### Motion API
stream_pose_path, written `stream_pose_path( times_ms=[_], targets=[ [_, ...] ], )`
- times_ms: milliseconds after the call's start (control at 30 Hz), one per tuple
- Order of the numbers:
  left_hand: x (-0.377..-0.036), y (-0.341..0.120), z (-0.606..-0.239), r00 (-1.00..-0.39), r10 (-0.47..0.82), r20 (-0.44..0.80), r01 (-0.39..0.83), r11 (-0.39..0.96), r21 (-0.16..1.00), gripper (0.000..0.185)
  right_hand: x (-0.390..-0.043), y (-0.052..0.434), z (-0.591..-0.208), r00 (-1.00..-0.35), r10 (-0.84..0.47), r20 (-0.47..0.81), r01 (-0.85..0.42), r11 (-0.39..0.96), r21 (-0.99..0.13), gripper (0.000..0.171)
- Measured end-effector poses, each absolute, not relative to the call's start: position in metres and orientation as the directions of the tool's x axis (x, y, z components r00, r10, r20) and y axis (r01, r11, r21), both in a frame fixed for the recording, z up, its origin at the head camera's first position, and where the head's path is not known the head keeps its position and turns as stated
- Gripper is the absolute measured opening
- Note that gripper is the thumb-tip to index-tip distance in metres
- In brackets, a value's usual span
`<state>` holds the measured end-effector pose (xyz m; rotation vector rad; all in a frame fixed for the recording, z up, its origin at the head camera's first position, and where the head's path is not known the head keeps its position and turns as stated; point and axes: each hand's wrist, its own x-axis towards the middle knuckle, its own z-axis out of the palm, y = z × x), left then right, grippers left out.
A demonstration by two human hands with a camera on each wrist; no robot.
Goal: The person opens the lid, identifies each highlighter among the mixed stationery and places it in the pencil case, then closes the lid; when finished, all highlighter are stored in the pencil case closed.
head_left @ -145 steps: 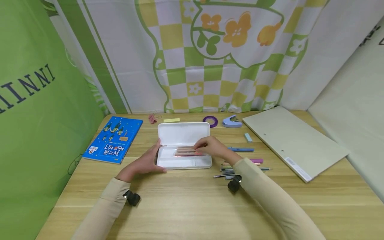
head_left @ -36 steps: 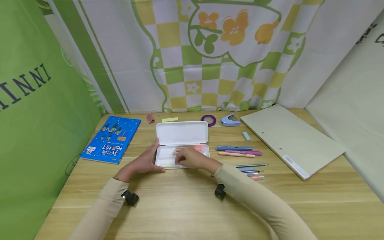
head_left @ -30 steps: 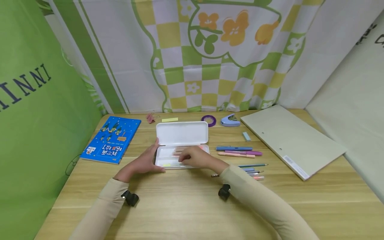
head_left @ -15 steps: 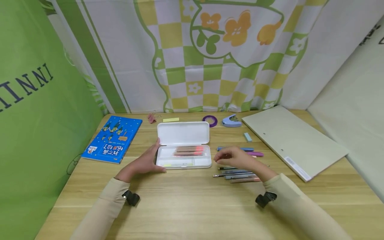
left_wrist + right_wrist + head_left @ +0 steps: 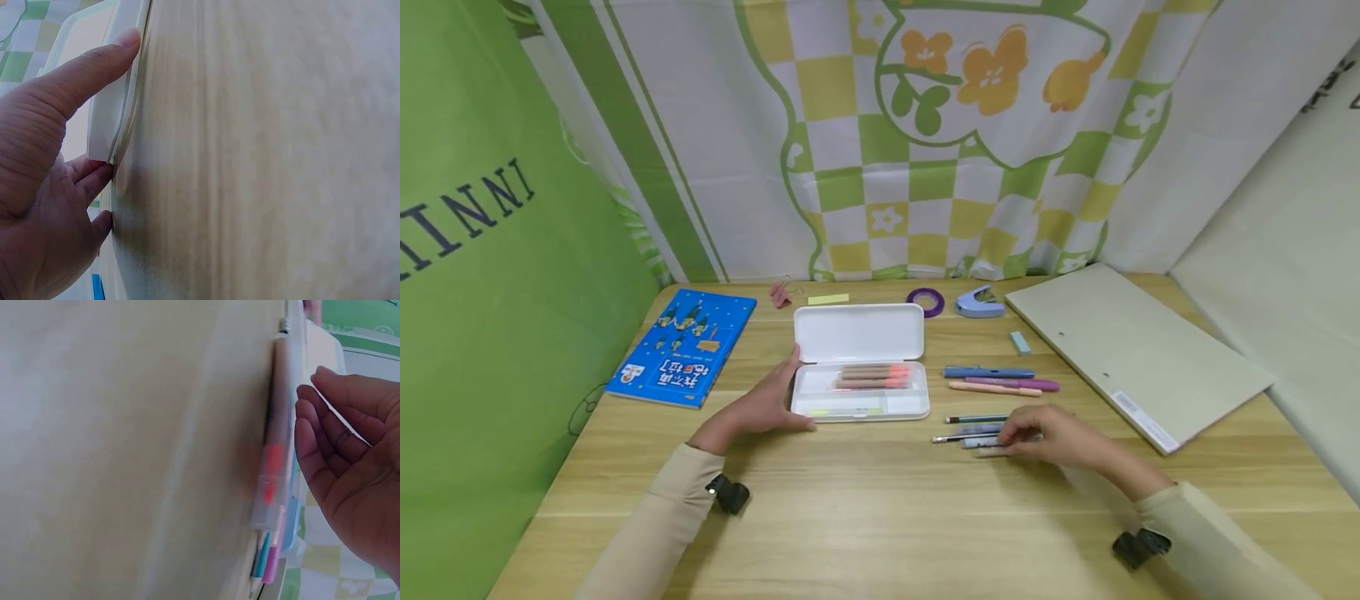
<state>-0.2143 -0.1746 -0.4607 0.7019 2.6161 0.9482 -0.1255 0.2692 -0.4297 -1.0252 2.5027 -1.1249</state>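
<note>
An open white pencil case [image 5: 917,410] lies mid-table, lid [image 5: 857,332] flat behind it, with pink and brown pens [image 5: 872,377] inside. My left hand [image 5: 767,404] rests against the case's left end. In the left wrist view its thumb [image 5: 94,69] lies straight along the case wall [image 5: 119,106]. My right hand [image 5: 1041,435] hovers with relaxed fingers [image 5: 325,437] over a small cluster of pens [image 5: 966,435] right of the case. In the right wrist view they are just above a translucent pen [image 5: 278,456] and grip nothing.
Blue [image 5: 988,372], purple [image 5: 1018,384] and peach [image 5: 992,388] pens lie right of the case. A blue book [image 5: 683,346] is at left and a large grey board [image 5: 1131,354] at right. At the back are a tape ring [image 5: 926,302], a hole punch [image 5: 979,303], an eraser [image 5: 1019,342], a clip [image 5: 780,294].
My right hand left the pencil case and moved right and nearer, down to the pen cluster. The left hand and the case stayed put.
</note>
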Motion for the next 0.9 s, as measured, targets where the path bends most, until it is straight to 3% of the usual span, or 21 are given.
stream_pose_path(
  times_ms=[267,533,733,900],
  targets=[
    [-0.214,-0.175,-0.46,-0.847,0.525,-0.088,0.347,0.67,0.656,0.129,-0.126,0.266,-0.438,-0.662,-0.723,0.196,-0.677,0.465,-0.571,0.015],
    [-0.214,-0.175,-0.46,-0.846,0.525,-0.09,0.348,0.673,0.653,0.129,-0.126,0.263,-0.442,-0.62,-0.75,0.23,-0.748,0.476,-0.462,0.017],
    [-0.213,-0.174,-0.458,-0.845,0.525,-0.1,0.342,0.675,0.654,0.129,-0.13,0.263,-0.44,-0.706,-0.697,0.128,-0.573,0.455,-0.682,0.011],
    [-0.213,-0.175,-0.458,-0.843,0.53,-0.092,0.351,0.671,0.653,0.129,-0.138,0.256,-0.434,-0.745,-0.666,0.042,-0.404,0.401,-0.822,0.019]
  ],
)
